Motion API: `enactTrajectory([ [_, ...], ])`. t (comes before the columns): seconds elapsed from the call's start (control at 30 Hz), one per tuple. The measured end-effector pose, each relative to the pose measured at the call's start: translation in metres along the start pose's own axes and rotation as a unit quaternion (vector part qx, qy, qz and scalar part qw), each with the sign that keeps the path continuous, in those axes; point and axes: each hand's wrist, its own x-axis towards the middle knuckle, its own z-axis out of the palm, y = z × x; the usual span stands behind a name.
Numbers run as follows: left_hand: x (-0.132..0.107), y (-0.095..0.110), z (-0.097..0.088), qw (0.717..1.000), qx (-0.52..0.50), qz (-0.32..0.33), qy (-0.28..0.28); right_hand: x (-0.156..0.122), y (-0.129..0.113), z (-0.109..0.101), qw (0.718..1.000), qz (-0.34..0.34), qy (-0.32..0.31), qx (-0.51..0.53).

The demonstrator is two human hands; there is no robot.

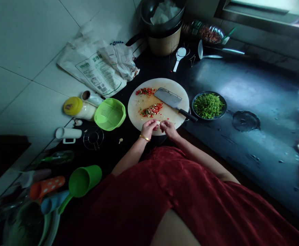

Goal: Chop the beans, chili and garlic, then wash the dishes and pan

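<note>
Over the near edge of a round white cutting board (pixel 136 102), both hands meet around a small pale garlic clove (pixel 158 123). My left hand (pixel 150 127), with a gold bangle at its wrist, pinches the clove from the left. From the right, the fingers of my right hand (pixel 168 128) are closed on it too. A cleaver (pixel 168 97) with a black handle lies flat across the board, its handle past the right edge. Beside the blade are two piles of chopped red chili, a far one (pixel 145 91) and a near one (pixel 151 110) mixed with pale bits.
Right of the board stands a bowl of chopped greens (pixel 208 105). To the left are a green plastic basket (pixel 110 114), a yellow-lidded jar (pixel 79 108) and a white mug (pixel 68 133). Pots (pixel 164 42) and a white sack (pixel 98 70) stand behind. A green dipper (pixel 84 181) is front left.
</note>
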Motion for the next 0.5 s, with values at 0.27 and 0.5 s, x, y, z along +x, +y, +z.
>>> enactTrajectory([
  [0.27, -0.004, -0.005, -0.001, 0.998, -0.034, -0.04, -0.021, 0.0, 0.002, 0.003, 0.997, 0.0, -0.019, 0.076],
  [0.5, -0.002, -0.003, -0.01, 0.981, 0.143, 0.128, -0.012, -0.003, -0.01, -0.003, 0.989, 0.071, -0.078, 0.106],
])
